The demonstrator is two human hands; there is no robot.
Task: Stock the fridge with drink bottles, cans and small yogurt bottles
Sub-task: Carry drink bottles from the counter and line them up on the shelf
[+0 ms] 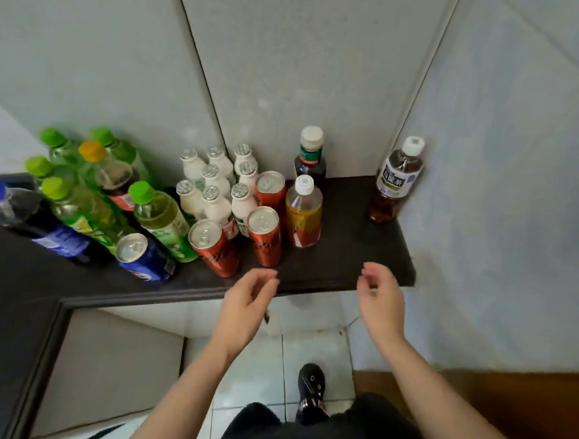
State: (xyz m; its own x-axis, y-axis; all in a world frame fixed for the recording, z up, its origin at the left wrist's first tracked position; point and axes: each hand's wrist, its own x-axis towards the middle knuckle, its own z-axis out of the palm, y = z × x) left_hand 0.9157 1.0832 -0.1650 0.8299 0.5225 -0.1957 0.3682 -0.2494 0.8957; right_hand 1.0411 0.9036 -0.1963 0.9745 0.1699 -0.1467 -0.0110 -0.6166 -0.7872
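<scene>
Drinks crowd a dark countertop (pixel 347 256). Several small white yogurt bottles (pixel 215 187) stand in a cluster at the middle. Three red cans (pixel 265 234) stand in front of and beside them, with a blue can (pixel 140 254) further left. Green-capped bottles (pixel 159 218) and a blue-capped cola bottle (pixel 27 217) fill the left. A yellow tea bottle (pixel 303 213) and a dark bottle (pixel 310 159) stand at the right of the cluster. A brown tea bottle (pixel 397 181) stands alone in the corner. My left hand (pixel 245 305) and my right hand (pixel 380 296) hover at the counter's front edge, fingers loosely curled, holding nothing.
Grey tiled walls (pixel 290 66) close in behind and to the right of the counter. A white cabinet front (pixel 113 361) sits below it on the left. Pale floor tiles (pixel 265 363) and my black shoe (pixel 311 387) show below. A brown wooden surface (pixel 524 403) lies at lower right.
</scene>
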